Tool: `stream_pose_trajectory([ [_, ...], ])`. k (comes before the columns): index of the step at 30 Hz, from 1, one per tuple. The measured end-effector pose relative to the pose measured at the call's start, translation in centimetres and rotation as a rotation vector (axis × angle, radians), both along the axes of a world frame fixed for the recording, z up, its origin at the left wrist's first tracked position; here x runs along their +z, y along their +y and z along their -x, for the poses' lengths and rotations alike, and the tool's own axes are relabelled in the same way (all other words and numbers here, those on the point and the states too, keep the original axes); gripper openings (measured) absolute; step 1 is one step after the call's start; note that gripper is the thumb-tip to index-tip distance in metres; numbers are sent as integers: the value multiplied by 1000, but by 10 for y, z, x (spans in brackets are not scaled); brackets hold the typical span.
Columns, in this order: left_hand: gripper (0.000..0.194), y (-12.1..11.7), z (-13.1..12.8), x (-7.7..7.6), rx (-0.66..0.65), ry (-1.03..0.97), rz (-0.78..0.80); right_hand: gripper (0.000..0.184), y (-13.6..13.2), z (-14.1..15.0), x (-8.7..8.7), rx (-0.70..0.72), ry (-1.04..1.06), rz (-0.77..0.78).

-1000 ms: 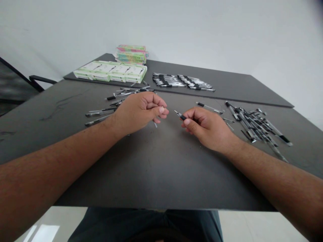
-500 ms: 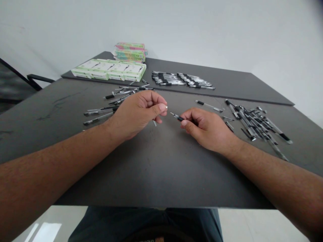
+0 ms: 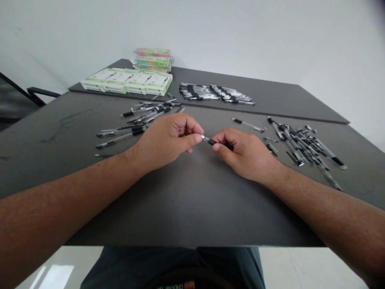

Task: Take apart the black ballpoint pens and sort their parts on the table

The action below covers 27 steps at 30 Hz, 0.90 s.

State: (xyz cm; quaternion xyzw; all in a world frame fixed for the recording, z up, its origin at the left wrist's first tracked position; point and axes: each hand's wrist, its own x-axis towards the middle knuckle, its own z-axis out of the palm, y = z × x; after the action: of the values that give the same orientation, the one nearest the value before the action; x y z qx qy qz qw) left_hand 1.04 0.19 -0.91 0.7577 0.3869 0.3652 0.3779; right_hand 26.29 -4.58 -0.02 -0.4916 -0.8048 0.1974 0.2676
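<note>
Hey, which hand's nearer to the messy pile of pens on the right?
Right. The right hand, gripping a pen, is left of the pile of pens; the left hand is farther off, on the right hand's other side.

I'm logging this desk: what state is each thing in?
Pen: held, partly covered
Left hand: pinching at the pen's end
Right hand: closed around the pen
Left pens: scattered loosely
Right pens: heaped loosely
Back pens: laid in two groups
Boxes: lying side by side
Colourful packs: stacked

2 bare forearms angled inward, left grip near right grip, both closed in a pinch
</note>
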Motion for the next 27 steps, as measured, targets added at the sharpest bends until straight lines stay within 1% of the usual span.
stream_pose_trajectory([
  [6,16,-3,0,-5,7,63,-46,24,2,-2,-3,62,-34,-57],
  [10,15,-4,0,-6,4,95,-70,27,2,-1,-5,96,-40,-40],
  [15,13,-5,0,-4,11,93,-120,17,-2,0,-2,-13,-18,-30],
  [18,11,-7,0,-2,-5,89,-170,10,-1,-1,-1,4,-64,-40],
  [22,12,-7,1,-2,-28,73,-175,25,0,-3,-2,85,-106,-81],
  [25,16,-6,1,-5,-46,39,-145,26,0,-4,-4,91,-115,-108],
  [27,22,-5,2,-6,-40,11,-142,25,0,-5,-5,82,-123,-126],
])
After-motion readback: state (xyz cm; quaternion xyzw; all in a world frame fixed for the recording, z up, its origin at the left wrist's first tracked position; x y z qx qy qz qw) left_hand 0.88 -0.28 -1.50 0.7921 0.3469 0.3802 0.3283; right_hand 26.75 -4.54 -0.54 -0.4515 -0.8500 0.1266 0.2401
